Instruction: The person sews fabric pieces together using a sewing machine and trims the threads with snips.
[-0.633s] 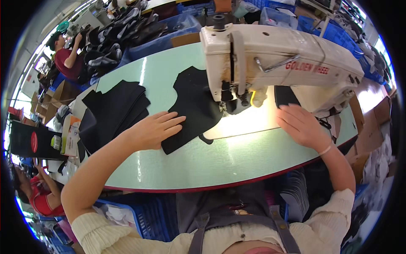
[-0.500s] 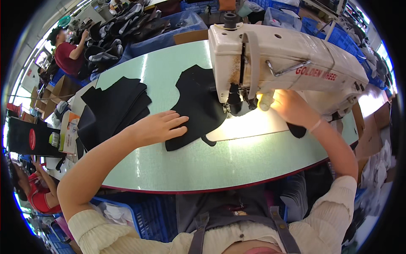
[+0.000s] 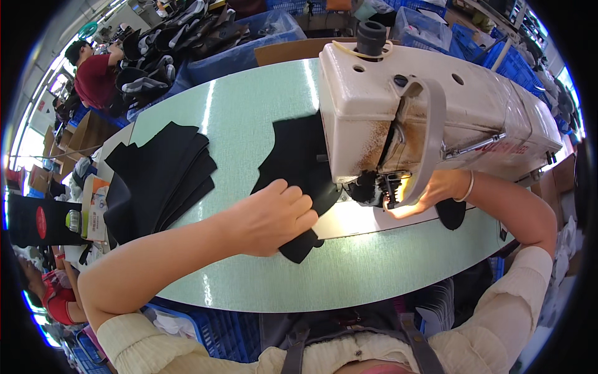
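From my end I see the left hand (image 3: 277, 215) closed in a loose fist on a black cut piece (image 3: 293, 146); I cannot tell whether the fingers pinch it. That piece lies mid-table, its right side running under the head of a white sewing machine (image 3: 367, 93) and its lower end pointing toward the front edge of the table (image 3: 249, 283). I have the right hand (image 3: 445, 186) reaching in behind the machine head beside the lit needle area, partly hidden, so I cannot tell its grip. A rounded black piece (image 3: 451, 215) sits below that wrist, near the front edge's right end. A fanned stack of black pieces (image 3: 165, 177) rests by the left edge.
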`<state>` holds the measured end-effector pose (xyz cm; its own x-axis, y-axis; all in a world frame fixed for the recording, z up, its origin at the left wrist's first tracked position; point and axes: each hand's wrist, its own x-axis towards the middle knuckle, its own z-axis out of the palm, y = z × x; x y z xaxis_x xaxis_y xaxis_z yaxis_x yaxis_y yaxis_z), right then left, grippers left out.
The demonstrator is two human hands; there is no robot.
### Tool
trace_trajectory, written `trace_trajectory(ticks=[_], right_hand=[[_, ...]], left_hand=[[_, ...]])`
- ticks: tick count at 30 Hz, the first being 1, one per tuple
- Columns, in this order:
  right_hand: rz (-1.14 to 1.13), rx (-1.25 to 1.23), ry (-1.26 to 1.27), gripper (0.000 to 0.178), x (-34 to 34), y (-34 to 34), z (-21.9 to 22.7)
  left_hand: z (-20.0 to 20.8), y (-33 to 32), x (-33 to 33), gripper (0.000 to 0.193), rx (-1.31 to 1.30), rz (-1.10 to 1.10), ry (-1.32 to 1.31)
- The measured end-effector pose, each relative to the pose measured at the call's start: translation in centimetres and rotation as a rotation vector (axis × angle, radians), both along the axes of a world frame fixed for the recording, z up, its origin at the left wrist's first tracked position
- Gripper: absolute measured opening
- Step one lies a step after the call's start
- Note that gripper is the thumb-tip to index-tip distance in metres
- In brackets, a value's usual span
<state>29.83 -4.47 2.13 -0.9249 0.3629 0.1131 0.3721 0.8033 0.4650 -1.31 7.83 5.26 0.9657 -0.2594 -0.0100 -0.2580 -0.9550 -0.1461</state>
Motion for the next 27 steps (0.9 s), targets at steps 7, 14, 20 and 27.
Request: trace_trajectory(ticks=[7, 14, 20, 27], right_hand=[[0.407, 0.776, -0.482, 0.033, -0.9, 1.1, 0.6], [-0.299, -0.043, 0.564, 0.019, -4.0, -1.5, -0.9], [-0.395, -0.092, 0.609, 0.016, -5.8, -2.5, -0.4], [-0.601, -0.078, 0.497, 0.021, -7.3, -3.9, -1.4]], left_hand=[[-0.1, -1.0, 0.7, 0.038, 0.424, -0.089, -0.087], [-3.6, -2.7, 2.1, 0.016, -0.241, 0.243, -0.266], [-5.1, -3.8, 2.8, 0.013, -0.345, 0.358, -0.438], [-4.8, -5.6, 2.4, 0.039, -0.124, 0.473, -0.314]])
